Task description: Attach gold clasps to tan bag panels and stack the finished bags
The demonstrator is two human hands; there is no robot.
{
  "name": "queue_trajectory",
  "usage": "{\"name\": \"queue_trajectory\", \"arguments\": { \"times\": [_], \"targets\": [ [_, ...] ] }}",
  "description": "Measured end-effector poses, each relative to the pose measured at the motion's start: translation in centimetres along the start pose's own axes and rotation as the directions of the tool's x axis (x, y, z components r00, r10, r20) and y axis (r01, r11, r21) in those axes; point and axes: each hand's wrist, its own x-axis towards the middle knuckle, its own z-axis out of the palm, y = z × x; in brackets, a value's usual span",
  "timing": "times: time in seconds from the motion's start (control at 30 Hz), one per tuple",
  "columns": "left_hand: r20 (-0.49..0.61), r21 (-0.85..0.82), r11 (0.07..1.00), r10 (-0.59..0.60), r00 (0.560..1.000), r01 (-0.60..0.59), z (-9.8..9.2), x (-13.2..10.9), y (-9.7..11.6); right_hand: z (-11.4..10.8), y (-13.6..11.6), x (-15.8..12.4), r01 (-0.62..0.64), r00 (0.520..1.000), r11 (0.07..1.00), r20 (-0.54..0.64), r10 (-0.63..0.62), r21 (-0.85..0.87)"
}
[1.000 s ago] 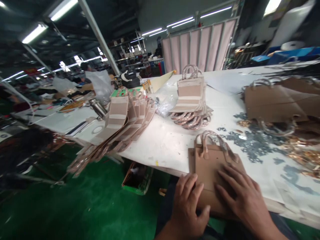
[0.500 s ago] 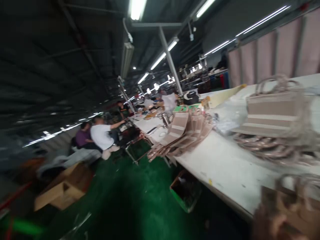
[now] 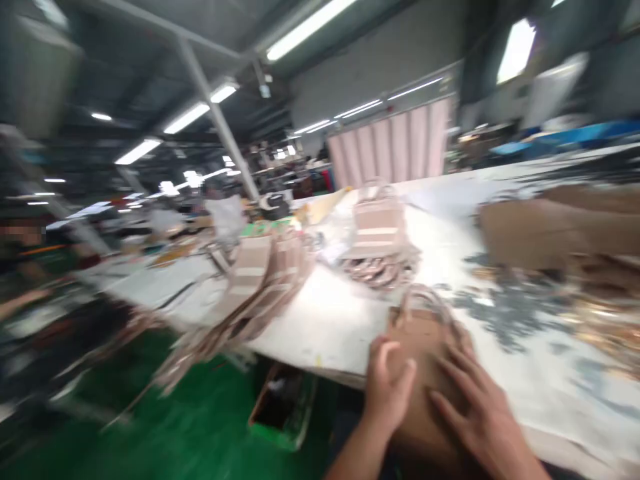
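A flat brown paper bag [image 3: 423, 333] with looped handles lies at the near edge of the white table [image 3: 330, 320]. My left hand [image 3: 390, 390] rests on the bag's left side, fingers stretched out. My right hand [image 3: 473, 413] lies flat on the bag's right part, fingers spread. The picture is smeared by motion.
A fanned stack of beige bags [image 3: 260, 280] hangs over the table edge at left. Another stack of bags [image 3: 380, 233] stands behind. Brown bags [image 3: 545, 230] lie at right, with grey scraps [image 3: 505, 303] near them. A green box [image 3: 283, 407] sits on the green floor.
The view swung left and up toward the hall half a second ago, then back down to the bag. Both hands remain on the bag, the left one now slightly higher on it.
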Motion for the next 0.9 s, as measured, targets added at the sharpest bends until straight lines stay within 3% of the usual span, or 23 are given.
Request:
{"name": "queue_trajectory", "arguments": {
  "times": [0.1,0.23,0.37,0.5,0.63,0.7,0.8,0.9],
  "targets": [
    [0.063,-0.003,0.999,0.035,0.997,-0.035,0.6,3.6,-3.0,-2.2,1.3,0.2,-0.102,0.995,0.988,-0.006,0.102,-0.116],
    [0.047,-0.067,0.996,0.056,0.997,-0.052,1.2,4.5,-6.7,-1.2,1.6,1.4,-0.173,0.985,0.983,-0.024,0.172,-0.061],
    [0.027,0.084,0.977,0.193,0.981,-0.194,1.2,3.7,-7.9,-1.5,1.2,2.0,-0.174,0.983,0.985,0.058,0.173,0.021],
    [0.01,0.216,0.916,0.344,0.939,-0.338,2.0,4.1,-7.8,-3.6,1.4,3.4,-0.186,0.978,0.982,0.103,0.184,0.018],
    [-0.074,0.244,0.891,0.411,0.909,-0.383,2.7,4.5,-7.8,-6.5,4.5,9.1,-0.279,0.959,0.957,0.03,0.282,-0.084],
    [-0.084,0.263,0.888,0.41,0.908,-0.377,2.9,4.5,-7.9,-7.4,7.5,13.4,-0.363,0.914,0.888,0.077,0.398,-0.282],
    [-0.087,0.305,0.89,0.38,0.921,-0.339,2.8,4.5,-8.2,-7.4,12.4,19.1,-0.407,0.862,0.819,0.127,0.491,-0.405],
    [-0.068,0.333,0.882,0.374,0.925,-0.332,2.4,4.9,-8.4,-6.3,16.1,22.2,-0.413,0.819,0.773,0.174,0.546,-0.481]
  ]
}}
